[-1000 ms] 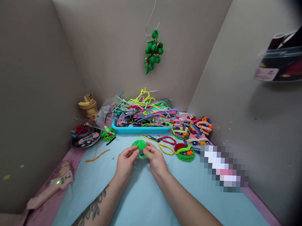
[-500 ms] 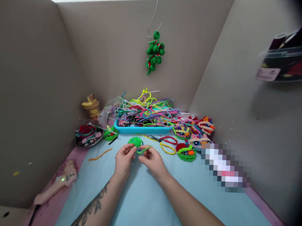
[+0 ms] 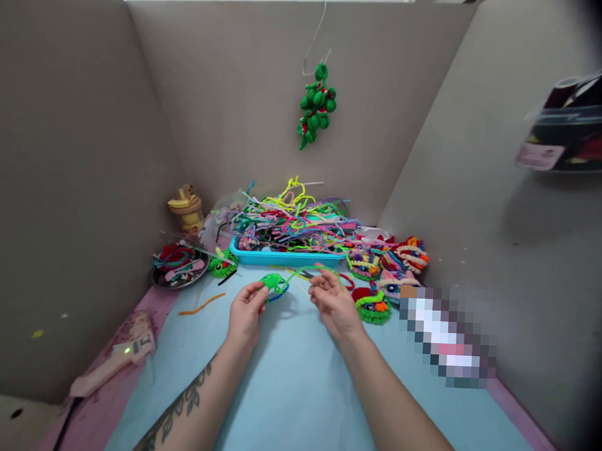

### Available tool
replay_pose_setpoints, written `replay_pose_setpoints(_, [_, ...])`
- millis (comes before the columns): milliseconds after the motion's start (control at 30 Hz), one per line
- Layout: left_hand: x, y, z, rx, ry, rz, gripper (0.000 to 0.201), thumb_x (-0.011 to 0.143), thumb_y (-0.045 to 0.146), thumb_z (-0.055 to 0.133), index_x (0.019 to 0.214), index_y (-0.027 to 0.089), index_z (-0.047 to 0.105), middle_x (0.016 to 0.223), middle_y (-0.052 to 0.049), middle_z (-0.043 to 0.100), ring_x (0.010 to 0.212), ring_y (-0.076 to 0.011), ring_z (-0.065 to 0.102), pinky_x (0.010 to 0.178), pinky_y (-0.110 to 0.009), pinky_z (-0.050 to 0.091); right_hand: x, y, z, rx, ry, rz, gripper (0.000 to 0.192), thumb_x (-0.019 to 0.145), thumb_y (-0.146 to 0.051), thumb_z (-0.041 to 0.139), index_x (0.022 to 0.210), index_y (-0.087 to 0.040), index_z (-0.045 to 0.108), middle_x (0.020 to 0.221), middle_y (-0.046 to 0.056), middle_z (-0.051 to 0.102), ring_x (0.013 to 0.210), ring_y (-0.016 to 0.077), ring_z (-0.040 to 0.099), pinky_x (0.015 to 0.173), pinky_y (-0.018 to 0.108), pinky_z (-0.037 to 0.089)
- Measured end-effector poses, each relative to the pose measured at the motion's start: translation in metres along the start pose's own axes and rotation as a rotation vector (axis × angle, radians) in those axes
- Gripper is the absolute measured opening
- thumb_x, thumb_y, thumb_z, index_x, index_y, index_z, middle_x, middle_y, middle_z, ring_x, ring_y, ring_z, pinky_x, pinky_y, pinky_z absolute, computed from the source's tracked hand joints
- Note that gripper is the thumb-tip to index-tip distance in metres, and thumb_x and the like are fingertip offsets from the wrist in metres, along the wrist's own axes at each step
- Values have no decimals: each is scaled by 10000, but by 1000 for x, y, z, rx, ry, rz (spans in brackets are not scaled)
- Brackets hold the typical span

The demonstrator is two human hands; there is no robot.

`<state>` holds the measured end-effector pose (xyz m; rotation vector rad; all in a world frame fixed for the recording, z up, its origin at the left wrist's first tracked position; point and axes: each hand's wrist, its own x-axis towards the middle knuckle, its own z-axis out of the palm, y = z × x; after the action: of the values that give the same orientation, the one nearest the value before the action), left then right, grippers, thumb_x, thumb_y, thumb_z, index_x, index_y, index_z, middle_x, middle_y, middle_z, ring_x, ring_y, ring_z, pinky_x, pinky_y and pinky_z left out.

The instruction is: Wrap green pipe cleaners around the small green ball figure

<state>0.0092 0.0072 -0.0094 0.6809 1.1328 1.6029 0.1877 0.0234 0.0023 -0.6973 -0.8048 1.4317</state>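
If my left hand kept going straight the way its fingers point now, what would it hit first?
Beyond the green coil that the left hand pinches, probably the blue tray heaped with pipe cleaners. Depth is hard to judge from this one view.

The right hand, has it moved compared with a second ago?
Yes. The right hand has pulled rightward away from the left hand, drawing out a green pipe cleaner, nearer the blue tray.

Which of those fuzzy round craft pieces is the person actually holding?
The small green coiled pipe-cleaner disc, pinched by the left hand; its loose green strand runs to the right hand. The other round pieces lie on the table by the blue tray.
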Motion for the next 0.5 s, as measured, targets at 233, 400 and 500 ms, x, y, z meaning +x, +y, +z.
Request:
replay_pose_setpoints(233, [-6,-5,2,133,-128,62,339,583,267,749,860,142,599,679,2,614,552,-78,523,503,-175,375,-13,25,23,-442,-105,-74,282,659,-274,675,927,-193,638,683,-7,575,616,125,514,571,245,415])
replay_pose_setpoints(400, [-10,-12,3,379,-164,251,365,615,270,714,949,163,615,824,-36,653,554,-84,510,524,-200,404,-16,28,23,-550,-44,-162,120,718,-299,619,710,-180,629,681,10,604,636,138,534,588,253,419])
replay_pose_setpoints(500, [-13,-12,4,374,-166,260,446,653,286,685,1074,193,569,1034,-74,636,671,-115,579,570,-215,443,-19,29,25,-543,-80,-188,89,715,-280,633,726,-195,654,708,13,631,680,150,568,640,266,443])
